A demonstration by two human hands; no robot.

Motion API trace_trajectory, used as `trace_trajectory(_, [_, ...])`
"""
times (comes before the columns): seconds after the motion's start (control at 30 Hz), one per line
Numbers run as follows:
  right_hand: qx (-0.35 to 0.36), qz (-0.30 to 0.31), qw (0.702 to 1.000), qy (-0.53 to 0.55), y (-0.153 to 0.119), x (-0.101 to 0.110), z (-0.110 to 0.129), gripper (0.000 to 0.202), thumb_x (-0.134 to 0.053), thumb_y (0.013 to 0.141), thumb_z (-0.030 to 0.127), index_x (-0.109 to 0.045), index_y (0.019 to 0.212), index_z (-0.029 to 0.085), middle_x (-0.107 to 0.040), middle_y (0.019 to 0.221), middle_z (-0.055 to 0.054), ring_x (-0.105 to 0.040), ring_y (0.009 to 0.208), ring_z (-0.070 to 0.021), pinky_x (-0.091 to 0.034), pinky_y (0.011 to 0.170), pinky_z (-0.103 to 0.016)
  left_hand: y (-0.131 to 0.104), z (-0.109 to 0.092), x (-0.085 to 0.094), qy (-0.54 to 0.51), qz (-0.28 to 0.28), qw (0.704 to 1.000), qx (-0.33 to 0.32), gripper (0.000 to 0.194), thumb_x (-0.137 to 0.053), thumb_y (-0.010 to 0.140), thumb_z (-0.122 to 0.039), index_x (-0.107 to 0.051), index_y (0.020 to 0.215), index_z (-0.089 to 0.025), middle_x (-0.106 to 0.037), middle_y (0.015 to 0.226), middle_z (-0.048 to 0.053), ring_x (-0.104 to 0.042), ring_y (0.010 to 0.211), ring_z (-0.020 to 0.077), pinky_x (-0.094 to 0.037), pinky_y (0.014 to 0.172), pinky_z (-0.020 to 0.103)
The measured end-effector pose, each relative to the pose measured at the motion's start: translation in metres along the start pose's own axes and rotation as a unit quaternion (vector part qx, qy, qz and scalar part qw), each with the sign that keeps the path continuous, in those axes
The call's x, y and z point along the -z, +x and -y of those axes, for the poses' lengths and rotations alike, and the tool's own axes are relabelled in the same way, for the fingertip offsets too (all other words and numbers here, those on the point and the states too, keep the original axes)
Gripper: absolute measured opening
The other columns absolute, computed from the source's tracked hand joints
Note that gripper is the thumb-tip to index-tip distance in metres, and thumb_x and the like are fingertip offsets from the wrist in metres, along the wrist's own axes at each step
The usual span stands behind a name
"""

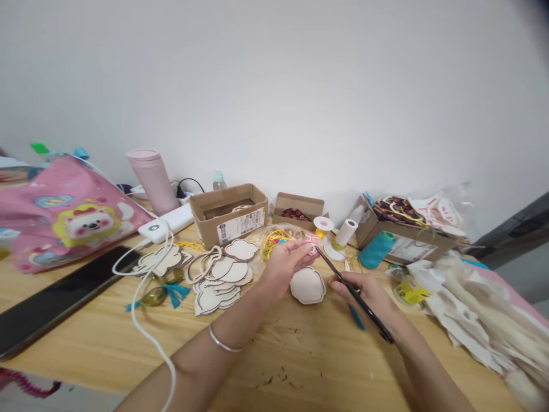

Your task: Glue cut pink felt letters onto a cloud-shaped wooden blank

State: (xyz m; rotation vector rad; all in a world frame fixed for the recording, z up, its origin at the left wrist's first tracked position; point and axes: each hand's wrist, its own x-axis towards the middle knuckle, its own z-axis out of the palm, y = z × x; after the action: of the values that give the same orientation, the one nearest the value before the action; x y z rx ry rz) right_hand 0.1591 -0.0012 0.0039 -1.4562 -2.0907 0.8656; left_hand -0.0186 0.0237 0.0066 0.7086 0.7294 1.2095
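Observation:
My left hand [288, 264] reaches over the middle of the table, thumb and fingers closed on a small pink-and-white cut-out piece [313, 242]. In my right hand [364, 290] is a long slim black tool [357, 296], held like a pen. Its thin tip meets or nearly meets the pink piece; I cannot tell which. Whether it is a pen or tweezers is unclear. Just below the left fingers lies a pale scalloped wooden plaque [307, 285], flat on the table. A narrow blue item [355, 318] lies partly hidden under the right hand.
Pale wooden cut-outs [223, 276] are piled left of my hands. Behind stand an open cardboard box [231, 220], thread spools [345, 232], and a teal thread cone [377, 249]. A white cable [141, 320] crosses near my left arm. Crumpled cloth [476, 315] lies at right.

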Motion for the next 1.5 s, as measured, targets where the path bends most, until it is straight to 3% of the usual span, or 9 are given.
trace_trajectory(0.17, [0.001,0.008,1.0,0.03,0.0,-0.001,0.003,0.043,-0.042,0.075,0.055,-0.044,0.054,0.018,-0.026,0.053,0.004,-0.025,0.048,-0.0083,-0.02,0.043,-0.022,0.0,0.0,0.001,-0.005,0.014,1.0,0.001,0.017,-0.07,0.068,-0.023,-0.068,0.079,-0.01,-0.07,0.084,0.008,-0.064,0.077,0.0126,-0.048,0.084,0.026])
trace_trajectory(0.53, [0.008,-0.004,1.0,0.014,0.001,-0.001,-0.001,0.04,-0.045,0.076,0.051,-0.053,0.062,0.015,-0.034,0.053,0.003,-0.03,0.05,-0.0089,-0.025,0.044,-0.022,0.001,0.002,0.003,-0.026,0.025,0.998,0.048,0.015,-0.067,0.072,-0.024,-0.067,0.079,-0.011,-0.07,0.084,0.008,-0.065,0.079,0.0139,-0.047,0.086,0.029])
trace_trajectory(0.9, [0.013,0.002,1.0,0.022,0.001,-0.001,0.0,0.038,-0.045,0.076,0.05,-0.053,0.062,0.016,-0.034,0.054,0.004,-0.029,0.05,-0.0084,-0.023,0.044,-0.021,0.0,0.005,0.001,-0.002,0.008,1.0,0.012,0.017,-0.07,0.069,-0.023,-0.068,0.079,-0.01,-0.07,0.081,0.007,-0.064,0.076,0.0124,-0.048,0.085,0.027])
trace_trajectory(1.5, [0.007,0.006,0.999,0.033,0.002,0.001,-0.008,0.047,-0.047,0.072,0.059,-0.043,0.052,0.017,-0.023,0.051,0.005,-0.022,0.046,-0.0064,-0.015,0.04,-0.021,0.0,0.003,0.001,0.02,0.019,0.999,0.02,0.021,-0.073,0.064,-0.029,-0.068,0.073,-0.01,-0.07,0.076,0.008,-0.065,0.076,0.0153,-0.047,0.085,0.029])
